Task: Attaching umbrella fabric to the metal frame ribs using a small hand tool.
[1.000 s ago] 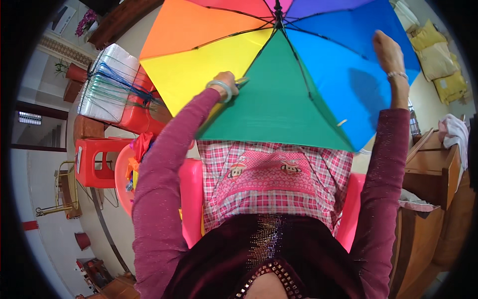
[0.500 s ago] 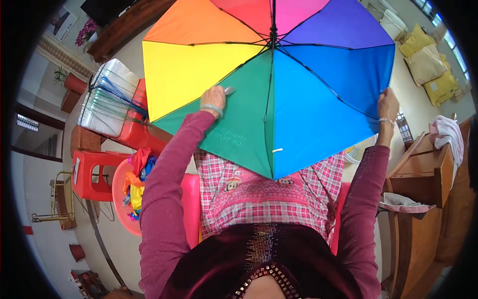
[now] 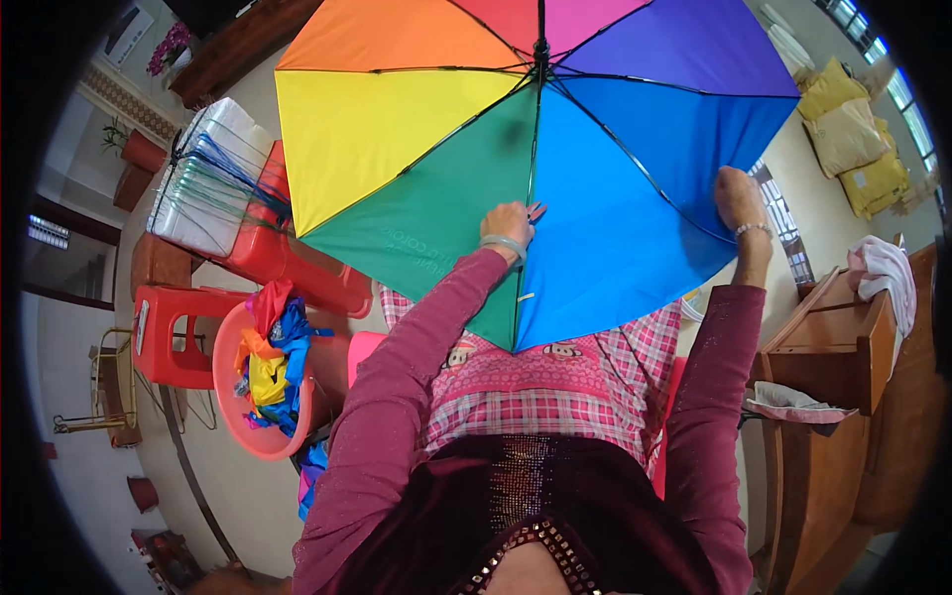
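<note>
An opened rainbow umbrella (image 3: 615,238) spreads in front of me, its inside with black ribs facing me. My left hand (image 3: 508,226) is closed over the seam between the green and blue panels, beside a rib. A small pinkish tip shows at its fingers; I cannot make out what it is. At the right edge of the blue panel, my right hand (image 3: 742,203) is closed on the umbrella cloth. The umbrella's hub (image 3: 540,55) and shaft are at the top middle. Below the canopy, a pink checked apron (image 3: 535,407) covers my lap.
A pink basin (image 3: 230,392) with bunched colourful cloth stands to my left, near red plastic stools (image 3: 164,337). A white foam box (image 3: 213,183) tied with cord rests beyond them. Wooden furniture (image 3: 833,347) stands at right, yellow cushions (image 3: 843,129) farther back.
My left hand has moved right across the green panel to the green-blue seam. My right hand has shifted slightly left. The umbrella has turned and tilted a little.
</note>
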`<act>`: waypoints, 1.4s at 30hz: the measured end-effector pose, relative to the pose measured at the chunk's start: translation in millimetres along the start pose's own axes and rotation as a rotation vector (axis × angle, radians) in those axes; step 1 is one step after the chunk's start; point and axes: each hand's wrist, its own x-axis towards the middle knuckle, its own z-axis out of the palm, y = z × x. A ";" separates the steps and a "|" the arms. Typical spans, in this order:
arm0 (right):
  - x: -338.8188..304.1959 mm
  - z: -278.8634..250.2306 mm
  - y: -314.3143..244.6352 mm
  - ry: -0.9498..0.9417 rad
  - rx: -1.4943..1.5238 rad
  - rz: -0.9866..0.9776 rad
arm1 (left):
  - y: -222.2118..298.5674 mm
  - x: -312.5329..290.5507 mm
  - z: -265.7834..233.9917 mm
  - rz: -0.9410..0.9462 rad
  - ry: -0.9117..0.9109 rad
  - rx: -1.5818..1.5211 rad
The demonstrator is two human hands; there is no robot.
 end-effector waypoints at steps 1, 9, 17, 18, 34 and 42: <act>-0.3 -0.7 0.9 -0.008 0.006 -0.004 | -4.1 2.5 2.8 -0.008 -0.006 0.004; 19.3 -23.7 -16.9 0.517 0.053 0.096 | -28.5 16.1 8.8 0.146 -0.058 0.152; 15.8 136.8 -125.9 -0.233 1.274 0.215 | -12.1 10.3 54.0 0.022 0.125 0.012; 7.9 156.3 -127.4 -0.305 1.258 0.249 | -9.9 12.0 59.1 0.004 0.150 -0.007; -41.9 224.9 -111.7 -0.337 1.050 -0.005 | 5.1 18.1 126.7 -0.267 -0.037 -0.519; -42.7 240.8 -128.1 0.065 0.609 -0.084 | 20.4 13.4 121.6 -0.523 -0.072 -1.080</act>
